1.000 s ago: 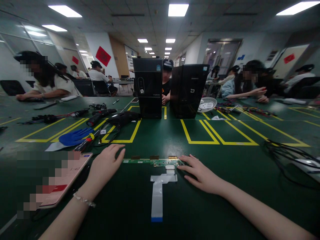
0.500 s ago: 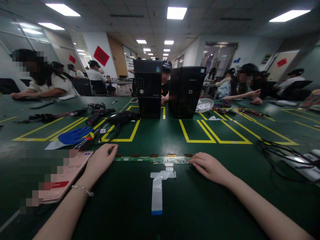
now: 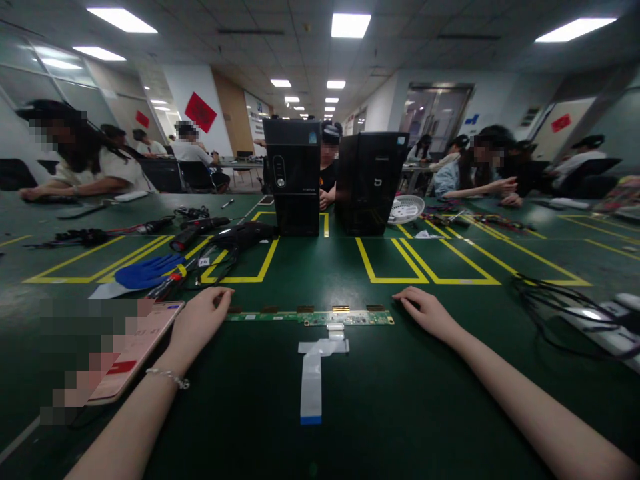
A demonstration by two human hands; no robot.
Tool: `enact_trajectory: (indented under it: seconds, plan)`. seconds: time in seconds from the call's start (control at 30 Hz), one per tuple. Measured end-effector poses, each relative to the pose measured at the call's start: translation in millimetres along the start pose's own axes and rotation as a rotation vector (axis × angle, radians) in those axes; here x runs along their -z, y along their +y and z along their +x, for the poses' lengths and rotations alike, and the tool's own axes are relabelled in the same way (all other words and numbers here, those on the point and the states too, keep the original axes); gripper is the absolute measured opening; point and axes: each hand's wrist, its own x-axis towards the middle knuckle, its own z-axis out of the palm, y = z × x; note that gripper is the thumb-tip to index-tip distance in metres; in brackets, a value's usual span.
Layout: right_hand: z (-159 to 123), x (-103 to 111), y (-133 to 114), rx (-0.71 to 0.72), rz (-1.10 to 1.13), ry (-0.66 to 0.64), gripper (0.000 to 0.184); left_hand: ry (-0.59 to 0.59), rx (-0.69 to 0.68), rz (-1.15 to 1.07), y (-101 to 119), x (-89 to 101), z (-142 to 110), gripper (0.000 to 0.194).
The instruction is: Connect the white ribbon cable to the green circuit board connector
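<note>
Green tabletop (image 3: 340,267): circuit board (image 3: 350,320) lay crosswise toward the near edge. My left hand (image 3: 203,320), curled, covered its left end, grip unclear; my right hand (image 3: 427,319), loosely spread, empty, had just cleared the right end, exposing it. Ribbon cable (image 3: 311,387) pointed nearward.

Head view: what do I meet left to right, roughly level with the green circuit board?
Pink phone → left hand → green circuit board → right hand → black cables.
</note>
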Motion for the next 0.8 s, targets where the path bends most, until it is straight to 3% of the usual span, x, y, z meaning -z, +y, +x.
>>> enact_trajectory:
  seconds: [0.27, 0.6, 0.8]
  plan:
    - [0.3, 1.2, -1.5, -0.038, -0.008, -0.071, 0.039, 0.007, -0.013, 0.011, -1.9, -1.6, 0.2, 0.040]
    - [-1.6, 3.4, -9.1, 0.016, -0.069, -0.107, 0.035, 0.034, -0.035, -0.015, -0.4, 2.3, -1.4, 0.039]
    - [2.7, 4.2, -42.3, 0.128, -0.079, -0.087, 0.030, 0.088, -0.016, -0.004, 3.6, 10.1, -3.4, 0.042]
